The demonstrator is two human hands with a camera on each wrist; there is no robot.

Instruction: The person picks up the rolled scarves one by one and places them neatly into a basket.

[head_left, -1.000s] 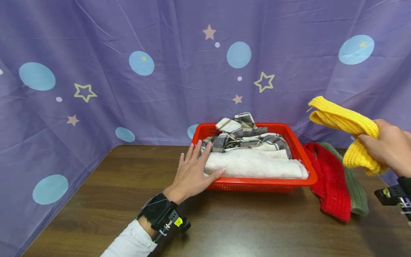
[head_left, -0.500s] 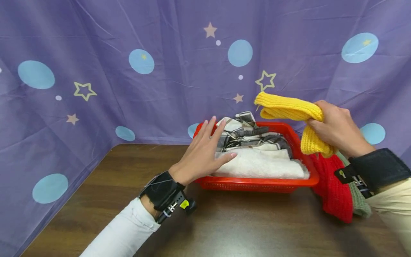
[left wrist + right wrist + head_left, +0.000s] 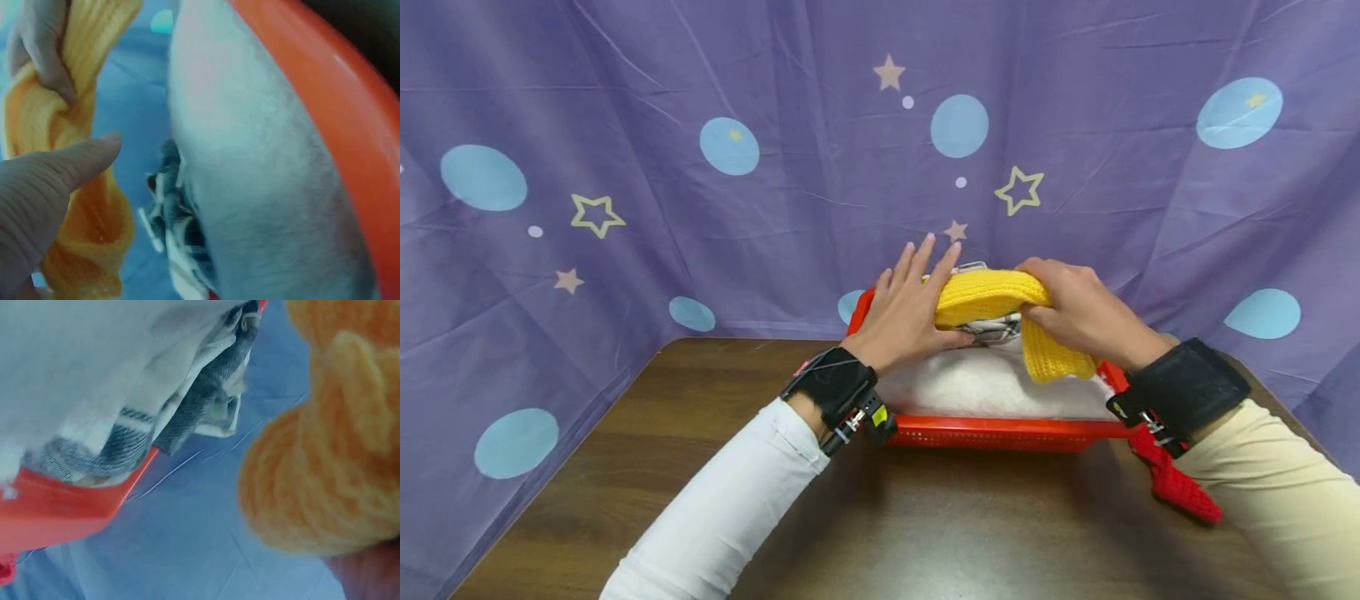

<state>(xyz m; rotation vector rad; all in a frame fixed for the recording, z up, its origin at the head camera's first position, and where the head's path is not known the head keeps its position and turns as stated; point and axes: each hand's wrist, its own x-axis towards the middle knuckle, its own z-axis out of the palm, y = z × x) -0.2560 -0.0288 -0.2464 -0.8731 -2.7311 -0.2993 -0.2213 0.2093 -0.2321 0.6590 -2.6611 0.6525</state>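
My right hand (image 3: 1082, 315) grips a folded yellow knitted scarf (image 3: 992, 293) over the back part of a red plastic basket (image 3: 1000, 431). One end of the scarf hangs down below that hand. At the scarf's left end, my left hand (image 3: 901, 321) has its fingers straight and spread. Its thumb overlaps the scarf (image 3: 94, 219) in the left wrist view. Inside the basket lie a folded white fleecy cloth (image 3: 985, 387) along the front and a plaid cloth (image 3: 194, 409) behind it, partly covered by the scarf and hands.
A red knitted scarf (image 3: 1183, 490) lies on the brown wooden table (image 3: 970, 525) right of the basket, partly hidden by my right forearm. Behind the table hangs a purple curtain (image 3: 820, 225) with stars and blue circles.
My right hand has carried the yellow scarf leftward from the right side to above the basket. My left hand has risen off the basket's left side and moved right to the scarf's end.
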